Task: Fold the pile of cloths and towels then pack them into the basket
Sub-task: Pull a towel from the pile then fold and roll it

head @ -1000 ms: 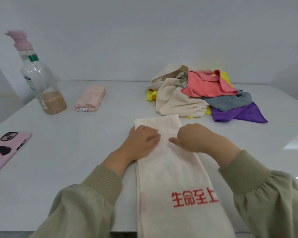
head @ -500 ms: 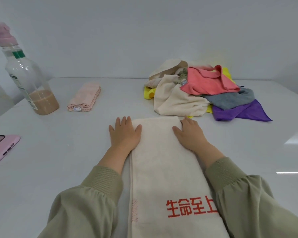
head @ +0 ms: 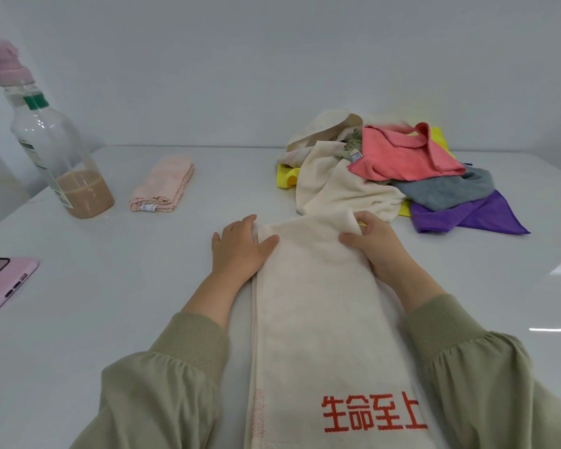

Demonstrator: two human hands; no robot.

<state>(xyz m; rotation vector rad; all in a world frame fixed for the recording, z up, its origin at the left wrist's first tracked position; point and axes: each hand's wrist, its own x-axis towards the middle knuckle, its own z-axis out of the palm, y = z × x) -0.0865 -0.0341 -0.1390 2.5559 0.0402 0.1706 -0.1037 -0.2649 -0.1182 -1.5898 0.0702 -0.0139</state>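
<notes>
White tabletop (head: 110, 319) fills your view beneath a pale wall. Your cream towel (head: 314, 319), with red characters at its near end, runs from 6 o'clock up to the centre. The pile of cloths (head: 402, 170) sits at 1 o'clock, just beyond the towel's far end. A bottle (head: 62, 163) stands at 10 o'clock. Your right hand (head: 379, 251) pinches the towel's raised far right corner. Your left hand (head: 240, 251) lies flat at the far left corner, thumb on the cloth. A folded pink towel (head: 162, 186) rests at 11 o'clock and a pink phone (head: 4, 283) at 9.
</notes>
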